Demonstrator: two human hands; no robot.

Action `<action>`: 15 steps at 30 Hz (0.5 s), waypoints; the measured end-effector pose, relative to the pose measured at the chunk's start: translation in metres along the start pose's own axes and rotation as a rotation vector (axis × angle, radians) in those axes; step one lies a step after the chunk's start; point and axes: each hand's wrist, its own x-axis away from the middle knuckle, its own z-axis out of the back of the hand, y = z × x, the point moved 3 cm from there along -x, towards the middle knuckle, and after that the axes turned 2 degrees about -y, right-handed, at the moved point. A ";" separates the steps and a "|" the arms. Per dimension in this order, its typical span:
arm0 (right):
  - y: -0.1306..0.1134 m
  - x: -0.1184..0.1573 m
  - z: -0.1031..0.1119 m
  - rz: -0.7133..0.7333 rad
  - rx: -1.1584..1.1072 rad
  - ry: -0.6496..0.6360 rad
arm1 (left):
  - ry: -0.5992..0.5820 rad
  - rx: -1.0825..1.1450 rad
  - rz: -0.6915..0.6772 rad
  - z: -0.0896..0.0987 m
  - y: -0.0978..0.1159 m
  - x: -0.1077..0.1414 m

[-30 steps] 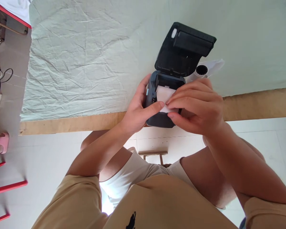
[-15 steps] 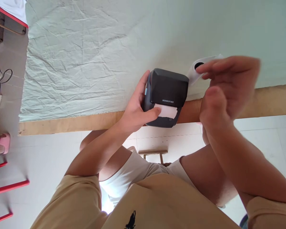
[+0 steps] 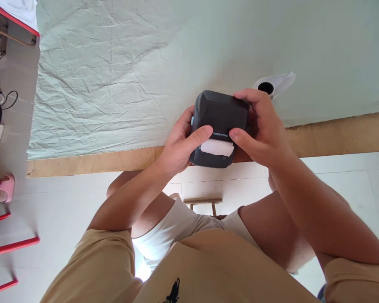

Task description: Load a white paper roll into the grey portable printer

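Note:
A dark grey label printer (image 3: pixel 222 111) marked NIIMBOT is held at the near edge of the table. White paper (image 3: pixel 217 147) with a ragged end sticks out of its front slot. My left hand (image 3: pixel 185 141) grips the printer's left side, its thumb resting on the lid by the paper. My right hand (image 3: pixel 262 130) grips the right side, with the thumb on the lid's front corner and a finger over the far corner. Just beyond my right hand, a roll of white paper or film (image 3: pixel 276 83) with a dark core lies on the cloth, partly hidden by that hand.
A pale green wrinkled cloth (image 3: pixel 107 84) covers the table, and its wooden edge (image 3: pixel 341 130) runs in front of me. A wooden stool (image 3: pixel 204 201) shows below. On the left floor are red metal bars (image 3: pixel 12 247), cables (image 3: pixel 11 99) and a person's pink slipper (image 3: pixel 8 188).
My right hand has moved left from beside the white roll and taken hold of the printer. My left thumb has shifted from the paper up onto the lid.

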 end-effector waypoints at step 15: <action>0.008 0.003 0.000 0.028 -0.069 0.025 | 0.009 -0.009 0.004 0.002 -0.001 0.001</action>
